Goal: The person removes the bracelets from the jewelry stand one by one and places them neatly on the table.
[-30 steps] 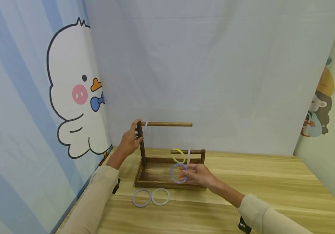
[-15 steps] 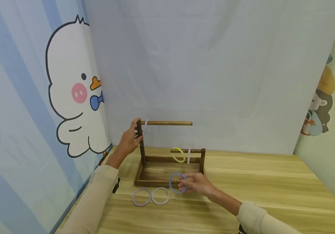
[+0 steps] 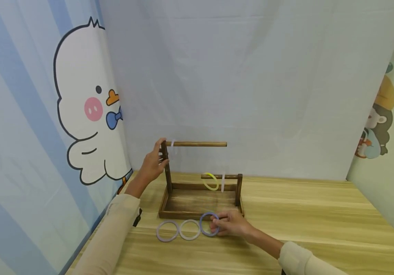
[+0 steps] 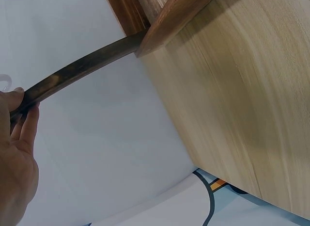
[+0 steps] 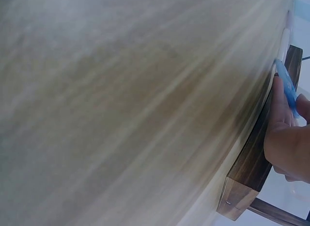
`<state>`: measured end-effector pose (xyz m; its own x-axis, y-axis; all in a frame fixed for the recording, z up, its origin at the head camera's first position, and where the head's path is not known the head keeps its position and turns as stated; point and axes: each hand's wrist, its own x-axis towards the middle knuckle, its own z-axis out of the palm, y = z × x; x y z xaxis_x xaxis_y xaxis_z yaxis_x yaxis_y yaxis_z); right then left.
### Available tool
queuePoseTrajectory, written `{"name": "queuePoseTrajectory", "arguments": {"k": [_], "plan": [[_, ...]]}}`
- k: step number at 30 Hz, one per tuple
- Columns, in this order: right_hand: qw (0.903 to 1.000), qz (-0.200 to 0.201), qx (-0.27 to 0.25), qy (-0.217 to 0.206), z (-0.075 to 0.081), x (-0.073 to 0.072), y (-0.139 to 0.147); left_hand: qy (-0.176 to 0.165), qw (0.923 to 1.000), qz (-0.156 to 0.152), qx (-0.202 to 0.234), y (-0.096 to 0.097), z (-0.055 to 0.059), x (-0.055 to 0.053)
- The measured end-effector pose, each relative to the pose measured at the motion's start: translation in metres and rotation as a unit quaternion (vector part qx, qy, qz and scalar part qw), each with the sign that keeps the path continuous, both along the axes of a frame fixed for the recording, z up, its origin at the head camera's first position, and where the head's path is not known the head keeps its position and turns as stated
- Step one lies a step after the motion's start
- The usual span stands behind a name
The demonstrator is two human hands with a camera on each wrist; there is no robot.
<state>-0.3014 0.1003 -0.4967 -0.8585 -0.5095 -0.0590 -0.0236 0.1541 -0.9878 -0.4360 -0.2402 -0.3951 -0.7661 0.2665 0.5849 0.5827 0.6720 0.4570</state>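
Observation:
My left hand [image 3: 153,164] grips the top of the tall left post of a dark wooden rack [image 3: 167,173]; the left wrist view shows thumb and fingers around that post [image 4: 80,70]. Between thumb and fingers, my right hand [image 3: 232,224] pinches a blue ring [image 3: 201,225] by its right side, low at the tray's front edge. To its left a white ring [image 3: 181,235] and a purple ring [image 3: 158,235] lie side by side on the table. A yellow ring [image 3: 212,188] and a pale ring [image 3: 222,183] hang on the lower bar. Another pale ring [image 3: 172,143] hangs on the upper bar.
The rack's shallow tray [image 3: 197,204] stands on a wood-grain table [image 3: 296,214]. Its upper bar [image 3: 203,144] juts right from the tall post; the lower bar [image 3: 231,177] juts left from a short post. A grey-white curtain [image 3: 238,84] hangs behind, with printed cloths at both sides.
My right hand has moved down and toward me, carrying the blue ring from over the tray to beside the white ring. The left hand stays on the post.

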Motion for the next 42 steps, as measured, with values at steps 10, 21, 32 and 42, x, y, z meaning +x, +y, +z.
{"name": "queuePoseTrajectory", "arguments": {"k": [10, 21, 32, 42], "plan": [[0.9996, 0.010, -0.012, -0.025, 0.000, 0.003, 0.002, 0.000, 1.0000, -0.001, -0.002, 0.001, 0.002, 0.004], [0.9986, 0.006, -0.019, -0.050, 0.002, 0.008, 0.012, 0.000, 1.0000, 0.000, -0.002, 0.000, 0.005, 0.009], [0.9970, -0.040, -0.034, -0.056, -0.001, 0.013, 0.013, -0.001, 1.0000, -0.001, 0.006, 0.000, 0.005, 0.009], [0.9903, -0.139, 0.009, 0.001, -0.001, 0.019, 0.009, -0.006, 1.0000, 0.003, 0.001, 0.002, 0.008, 0.011]]}}
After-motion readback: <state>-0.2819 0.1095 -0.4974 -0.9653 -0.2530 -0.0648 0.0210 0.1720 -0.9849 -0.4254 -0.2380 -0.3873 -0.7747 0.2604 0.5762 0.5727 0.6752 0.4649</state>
